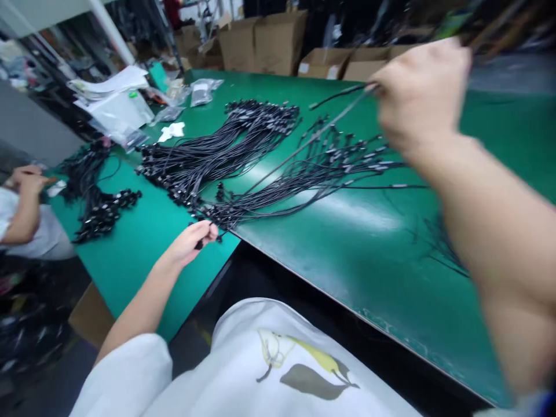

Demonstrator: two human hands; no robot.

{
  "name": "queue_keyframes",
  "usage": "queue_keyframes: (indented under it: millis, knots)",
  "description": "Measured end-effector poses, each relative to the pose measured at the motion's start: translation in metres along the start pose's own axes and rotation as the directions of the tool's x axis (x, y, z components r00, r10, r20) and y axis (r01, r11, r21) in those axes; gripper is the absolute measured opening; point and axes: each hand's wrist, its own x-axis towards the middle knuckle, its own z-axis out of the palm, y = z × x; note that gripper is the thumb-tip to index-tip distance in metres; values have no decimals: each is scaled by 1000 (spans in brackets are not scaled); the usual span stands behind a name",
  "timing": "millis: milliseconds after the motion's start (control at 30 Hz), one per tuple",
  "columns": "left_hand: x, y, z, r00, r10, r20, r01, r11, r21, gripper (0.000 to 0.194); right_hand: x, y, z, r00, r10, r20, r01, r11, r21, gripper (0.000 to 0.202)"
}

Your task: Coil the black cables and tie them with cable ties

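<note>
My right hand (423, 95) is raised over the table, its fingers closed on a thin black cable (304, 145). A short end of that cable sticks out to the left of the fist, and its long part slants down toward the near edge of the table. Down there, my left hand (193, 240) pinches a black cable end, with a dark connector showing under the fingers. Whether both hands grip the same cable cannot be made out for certain. Just beyond my left hand lies a loose bundle of black cables (282, 188), fanned out to the right.
A thicker cable bundle (217, 145) lies behind, and another pile (102, 208) sits on the left. Plastic bags (202, 92), papers on a white box (121, 107) and cardboard boxes (278, 43) stand farther back. At far left are a co-worker's hands (30, 176). The green table (391, 289) has a near edge.
</note>
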Motion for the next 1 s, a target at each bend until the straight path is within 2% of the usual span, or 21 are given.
queue_keyframes:
  millis: [100, 167, 200, 233, 267, 333, 367, 400, 467, 533, 567, 600, 633, 700, 767, 833, 867, 933, 1000]
  knots:
    - [6, -10, 5, 996, -52, 66, 54, 998, -42, 36, -16, 13, -7, 985, 122, 121, -115, 992, -60, 44]
    - [9, -14, 14, 990, -81, 118, 92, 992, -90, 37, -47, 1, -5, 936, 158, 316, -118, 983, -143, 35]
    - [10, -16, 23, 989, -70, 134, 84, 992, -99, 38, -68, -12, -4, 886, 148, 439, -82, 983, -166, 28]
    - [12, -17, 34, 990, -41, 138, 53, 995, -81, 39, -91, -29, -3, 811, 101, 577, -18, 989, -148, 23]
    - [14, -19, 47, 991, 9, 130, -6, 1000, -26, 39, -113, -49, -4, 749, 37, 661, 31, 995, -91, 18]
    - [18, -25, 78, 980, 137, 143, -162, 970, 182, 39, -150, -89, -8, 661, -87, 746, 78, 996, 47, 11]
    - [19, -29, 94, 965, 182, 186, -231, 928, 291, 37, -161, -107, -11, 638, -151, 755, 97, 989, 116, 10]
    - [19, -33, 110, 949, 185, 255, -273, 887, 374, 34, -165, -120, -15, 634, -197, 748, 108, 980, 167, 11]
    - [19, -40, 134, 914, 57, 402, -235, 881, 410, 29, -161, -125, -22, 663, -212, 718, 86, 974, 208, 18]
    - [18, -39, 143, 861, -118, 495, -29, 960, 279, 30, -152, -102, -26, 696, -160, 700, 4, 976, 220, 24]
    - [18, -34, 143, 843, -164, 513, 92, 982, 162, 32, -151, -83, -27, 702, -137, 699, -49, 970, 239, 26]
    - [19, -26, 139, 848, -166, 504, 184, 983, 15, 32, -154, -64, -27, 706, -117, 698, -100, 960, 262, 28]
    - [20, -16, 133, 877, -133, 462, 223, 964, -147, 30, -160, -46, -26, 717, -93, 691, -146, 949, 280, 29]
    - [21, 6, 120, 955, -27, 295, 154, 897, -415, 27, -179, -21, -21, 755, -35, 655, -209, 934, 290, 30]
    - [22, 23, 115, 992, 45, 120, 27, 844, -536, 29, -201, -19, -16, 807, 10, 590, -200, 945, 258, 31]
    - [26, 27, 120, 996, 61, 58, -23, 856, -516, 35, -220, -36, -14, 840, -12, 543, -106, 977, 185, 30]
    - [29, 24, 125, 997, 61, 53, -29, 884, -467, 36, -227, -48, -15, 838, -48, 544, -40, 988, 149, 29]
    - [39, 14, 136, 996, 49, 72, -23, 945, -327, 31, -234, -68, -22, 789, -161, 593, 92, 985, 145, 25]
    - [48, 5, 140, 994, -8, 111, 34, 971, -237, 26, -233, -73, -33, 733, -239, 637, 143, 969, 199, 26]
